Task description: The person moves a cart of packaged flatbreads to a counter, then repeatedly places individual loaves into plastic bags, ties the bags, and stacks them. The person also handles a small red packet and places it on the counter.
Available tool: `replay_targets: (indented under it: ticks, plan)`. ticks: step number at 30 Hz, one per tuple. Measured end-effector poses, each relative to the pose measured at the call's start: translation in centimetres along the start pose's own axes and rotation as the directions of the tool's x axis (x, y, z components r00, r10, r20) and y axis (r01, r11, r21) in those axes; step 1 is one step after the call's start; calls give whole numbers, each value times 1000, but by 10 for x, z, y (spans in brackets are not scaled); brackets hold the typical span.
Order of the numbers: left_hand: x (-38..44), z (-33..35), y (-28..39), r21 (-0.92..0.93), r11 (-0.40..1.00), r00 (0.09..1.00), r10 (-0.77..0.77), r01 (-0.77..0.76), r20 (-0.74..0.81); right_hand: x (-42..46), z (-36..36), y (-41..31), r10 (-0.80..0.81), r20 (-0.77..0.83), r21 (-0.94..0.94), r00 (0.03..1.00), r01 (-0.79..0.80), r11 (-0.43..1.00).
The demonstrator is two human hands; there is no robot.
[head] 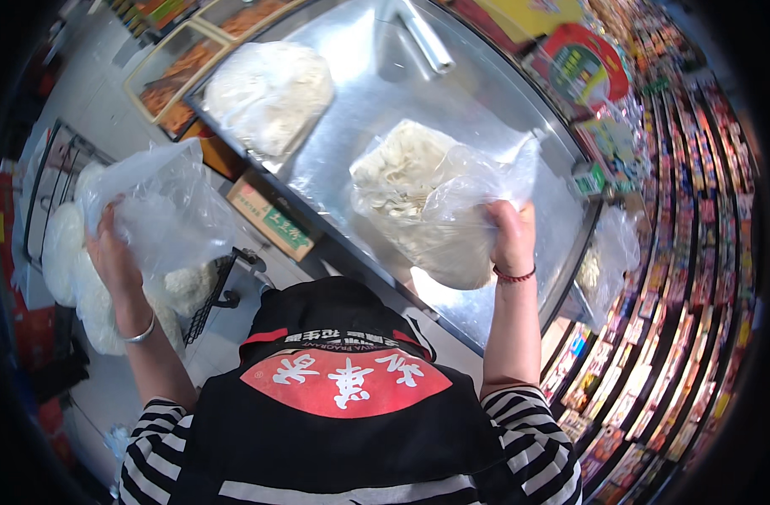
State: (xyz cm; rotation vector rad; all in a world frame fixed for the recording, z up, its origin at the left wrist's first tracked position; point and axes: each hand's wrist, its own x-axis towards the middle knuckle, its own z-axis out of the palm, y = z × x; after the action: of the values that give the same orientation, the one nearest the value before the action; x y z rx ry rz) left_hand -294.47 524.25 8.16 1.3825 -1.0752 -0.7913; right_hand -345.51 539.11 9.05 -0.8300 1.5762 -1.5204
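Note:
My left hand (114,255) holds a clear plastic bag (170,208) up on the left, above a wire cart. No contents can be made out in that bag. On the right, my right hand (513,237) grips the gathered edge of a second clear plastic bag (470,183). Pale, strip-like food, perhaps noodles (404,167), fills this bag, which is on or just over a metal-topped table (347,107). Farther back on the same table rests another full plastic bag (268,95) of whitish food.
Several bags of pale food (66,252) sit in the black wire cart (56,151). A cardboard box (268,218) stands beside the table. At the table's far side lies a film roll (426,38). Trays of orange-brown food (183,79) stand beyond; shelves of packaged goods (669,284) line the right.

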Motion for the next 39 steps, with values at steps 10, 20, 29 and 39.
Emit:
replay_targets:
  ticks: [10, 20, 29, 39]
  plan:
    - [-85, 249, 93, -333, 894, 814, -58, 300, 577, -35, -201, 138, 125, -530, 96, 839, -87, 992]
    - [-52, 347, -88, 90, 942, 602, 131, -323, 788, -73, -166, 106, 38, -631, -59, 775, -97, 994]
    - [-85, 332, -148, 406, 902, 594, -247, -148, 766, -122, -126, 50, 183, -700, 116, 690, -142, 983]
    - [-109, 308, -142, 393, 796, 527, -112, -460, 843, -146, -100, -59, -50, -640, 98, 767, 146, 984]
